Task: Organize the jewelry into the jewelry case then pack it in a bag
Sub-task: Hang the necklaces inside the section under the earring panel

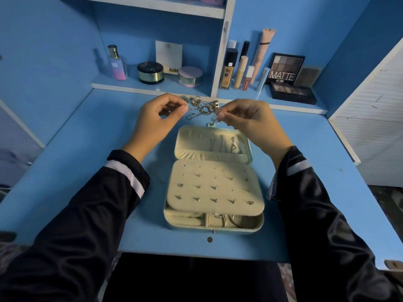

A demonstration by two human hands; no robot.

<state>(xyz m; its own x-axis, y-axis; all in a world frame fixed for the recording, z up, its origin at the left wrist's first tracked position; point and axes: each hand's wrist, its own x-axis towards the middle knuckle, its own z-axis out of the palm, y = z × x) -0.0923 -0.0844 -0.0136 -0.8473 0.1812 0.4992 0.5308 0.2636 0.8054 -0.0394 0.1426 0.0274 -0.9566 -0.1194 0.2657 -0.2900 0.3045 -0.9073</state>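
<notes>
Okay, both hands are working just behind the open jewelry case (214, 229), which is lying flat in the middle of the blue desk (76, 149). The left grip (161, 120) is pinching thumb to forefinger, and the right grip (248, 125) is pinching the same way. Each seems to be holding an end of a thin chain (215, 118), though the strand between them is too fine to make out. It is hanging over the jewelry pile (202, 105) of rings and chains at the back of the desk. The chain is looking very light, limp and easy to tangle or snag on the pile, so I'd say taking it near the clasp ends and keeping it taut is the safest hold. Studs are already sitting in the earring panel (213, 186), and chains are hanging in the lid (211, 144). No bag is showing.
</notes>
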